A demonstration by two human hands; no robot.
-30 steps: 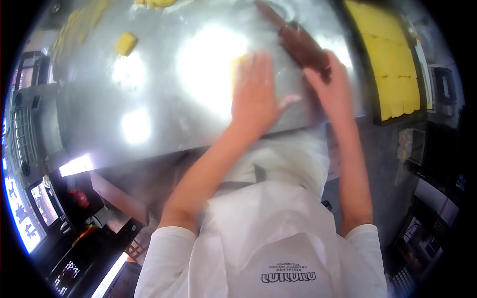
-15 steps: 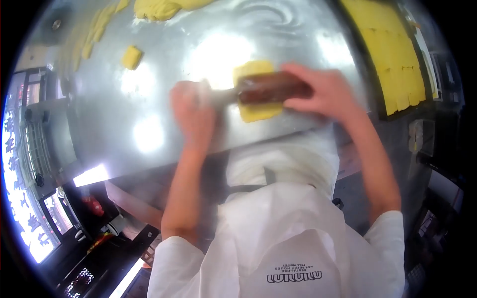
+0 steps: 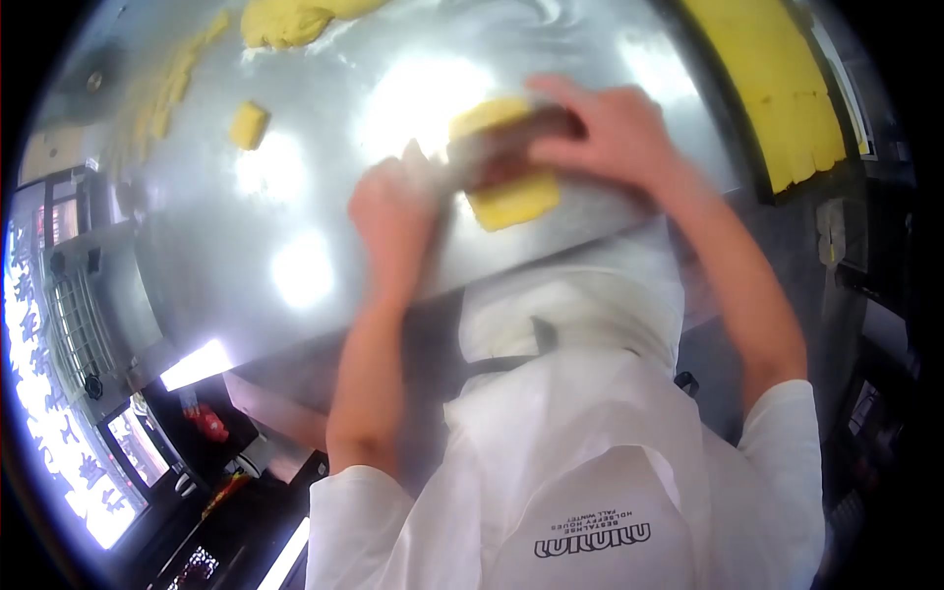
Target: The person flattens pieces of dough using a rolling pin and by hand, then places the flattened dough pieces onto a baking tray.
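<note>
A dark brown rolling pin (image 3: 506, 149), blurred by motion, lies across a flattened piece of yellow dough (image 3: 517, 203) on the metal table. My left hand (image 3: 391, 202) is closed around the pin's left end, and its fingers are partly smeared. At the other end, my right hand (image 3: 608, 130) grips the pin with thumb and fingers around it. Dough shows above and below the pin; the strip under it is hidden.
A small dough lump (image 3: 250, 126) sits left on the shiny metal table (image 3: 216, 246). A larger dough mass (image 3: 285, 22) and a row of dough pieces (image 3: 177, 84) lie farther back. At right, a dark-edged tray (image 3: 752, 147) holds yellow dough sheets.
The view has shifted slightly. The rolling pin and both hands have moved over the dough, with the pin now a little more tilted, its right end higher. Both hands keep their grip.
</note>
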